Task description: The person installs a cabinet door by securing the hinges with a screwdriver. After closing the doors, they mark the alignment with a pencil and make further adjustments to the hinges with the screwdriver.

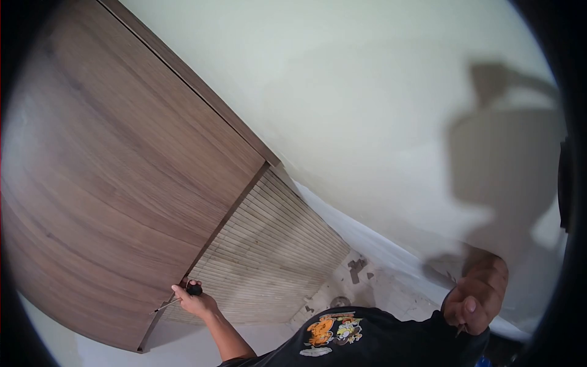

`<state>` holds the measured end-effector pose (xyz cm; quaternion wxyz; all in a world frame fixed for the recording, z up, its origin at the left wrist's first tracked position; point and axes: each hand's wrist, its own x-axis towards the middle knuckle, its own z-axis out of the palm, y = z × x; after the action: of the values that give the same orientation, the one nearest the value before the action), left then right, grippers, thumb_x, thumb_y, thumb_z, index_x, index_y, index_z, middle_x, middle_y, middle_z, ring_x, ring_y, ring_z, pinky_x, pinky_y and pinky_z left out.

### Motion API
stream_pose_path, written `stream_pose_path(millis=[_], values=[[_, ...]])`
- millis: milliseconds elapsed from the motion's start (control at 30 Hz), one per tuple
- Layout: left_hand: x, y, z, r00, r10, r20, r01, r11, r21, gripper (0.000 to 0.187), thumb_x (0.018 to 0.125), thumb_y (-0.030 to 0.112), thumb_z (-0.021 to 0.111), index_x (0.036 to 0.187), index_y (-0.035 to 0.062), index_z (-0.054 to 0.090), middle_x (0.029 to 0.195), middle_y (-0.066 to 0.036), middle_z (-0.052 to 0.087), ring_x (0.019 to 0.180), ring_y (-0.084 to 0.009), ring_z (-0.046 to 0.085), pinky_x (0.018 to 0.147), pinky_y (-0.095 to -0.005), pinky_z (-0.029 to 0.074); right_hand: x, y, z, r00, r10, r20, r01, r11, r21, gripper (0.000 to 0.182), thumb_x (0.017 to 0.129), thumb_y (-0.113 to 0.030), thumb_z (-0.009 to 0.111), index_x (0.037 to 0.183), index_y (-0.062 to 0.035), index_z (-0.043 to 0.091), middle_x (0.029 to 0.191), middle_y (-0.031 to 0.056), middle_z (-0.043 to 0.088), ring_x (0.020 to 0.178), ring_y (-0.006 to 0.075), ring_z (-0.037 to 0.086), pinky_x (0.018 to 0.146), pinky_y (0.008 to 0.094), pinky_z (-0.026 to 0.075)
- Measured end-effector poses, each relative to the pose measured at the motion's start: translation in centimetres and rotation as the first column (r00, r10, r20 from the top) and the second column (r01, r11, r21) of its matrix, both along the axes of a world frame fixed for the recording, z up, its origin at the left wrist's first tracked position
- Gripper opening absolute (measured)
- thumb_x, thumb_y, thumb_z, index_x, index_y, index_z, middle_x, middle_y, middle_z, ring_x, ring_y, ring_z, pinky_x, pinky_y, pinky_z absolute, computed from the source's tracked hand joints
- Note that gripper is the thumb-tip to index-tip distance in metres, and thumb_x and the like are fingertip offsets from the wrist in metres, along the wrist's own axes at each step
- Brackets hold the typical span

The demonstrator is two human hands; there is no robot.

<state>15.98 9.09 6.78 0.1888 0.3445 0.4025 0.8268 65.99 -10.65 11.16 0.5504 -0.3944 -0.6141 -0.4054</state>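
Observation:
My left hand is at the lower edge of a brown wood-grain cabinet panel. It is closed around a screwdriver with a black handle, whose thin metal shaft points down and to the left across the panel's edge. On the right, my right hand is held close to my shoulder, fingers curled into a fist and thumb towards the camera. A thin tip pokes out below that fist, but I cannot tell what it belongs to.
A ribbed, light slatted surface borders the panel's edge. A pale wall fills the upper right, with a dark shadow on it. White sheeting runs along the wall's foot. The floor shows dark patches beyond my black shirt.

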Motion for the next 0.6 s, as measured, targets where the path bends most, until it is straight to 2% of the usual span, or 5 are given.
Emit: stream_pose_path(millis=[267,333,400,500,600], values=[[0.3,-0.9,0.4,0.962,-0.243,0.121,0.233,0.968,0.091,0.032,0.096,0.036,0.052,0.106,0.0054,0.051,0.099,-0.005,0.058,0.075,-0.0137,0.052,0.065,-0.0292,0.043,-0.5,-0.6,0.3,0.999,-0.036,-0.028,0.034,0.998,-0.06,0.023,0.098,-0.026,0.039,0.117,-0.0149,0.048,0.068,0.005,0.049,0.051,0.0179,0.04,0.047,0.0341,0.033],[-0.3,-1.2,0.4,0.922,-0.348,0.168,0.33,0.936,0.124,0.031,0.097,0.035,0.052,0.107,0.0061,0.051,0.1,-0.004,0.057,0.077,-0.0137,0.052,0.067,-0.0293,0.043,-0.4,-0.8,0.4,1.0,-0.002,-0.03,0.0,0.998,-0.064,0.021,0.095,-0.025,0.045,0.113,-0.0143,0.049,0.069,0.005,0.049,0.051,0.0178,0.04,0.048,0.0337,0.033],[-1.6,-1.5,-0.5,0.843,-0.525,0.119,0.504,0.847,0.169,0.024,0.097,0.028,0.052,0.109,0.0079,0.051,0.103,-0.003,0.056,0.077,-0.0141,0.052,0.069,-0.0302,0.044,-0.3,-0.4,0.1,0.998,0.05,-0.046,-0.051,0.999,-0.02,0.019,0.088,-0.021,0.058,0.104,-0.0129,0.052,0.071,0.005,0.051,0.053,0.0171,0.041,0.048,0.0324,0.034],[-2.5,-2.6,-1.5,0.744,-0.663,0.085,0.638,0.743,0.203,0.019,0.093,0.017,0.054,0.111,0.0112,0.055,0.112,0.0,0.057,0.078,-0.0156,0.051,0.072,-0.0327,0.044,-0.2,0.0,0.2,0.998,0.041,-0.051,-0.041,0.999,-0.01,0.015,0.091,-0.021,0.054,0.104,-0.0128,0.053,0.07,0.005,0.051,0.053,0.0168,0.041,0.046,0.0309,0.032],[-3.4,-4.1,-2.7,0.637,-0.767,0.077,0.74,0.636,0.219,0.031,0.086,0.006,0.054,0.115,0.0151,0.059,0.12,0.002,0.057,0.08,-0.0177,0.052,0.075,-0.0369,0.044,0.1,0.7,-0.4,0.999,0.021,-0.038,-0.019,0.999,0.05,0.014,0.093,-0.021,0.051,0.104,-0.0126,0.053,0.069,0.0053,0.051,0.053,0.0167,0.041,0.044,0.0299,0.031]])
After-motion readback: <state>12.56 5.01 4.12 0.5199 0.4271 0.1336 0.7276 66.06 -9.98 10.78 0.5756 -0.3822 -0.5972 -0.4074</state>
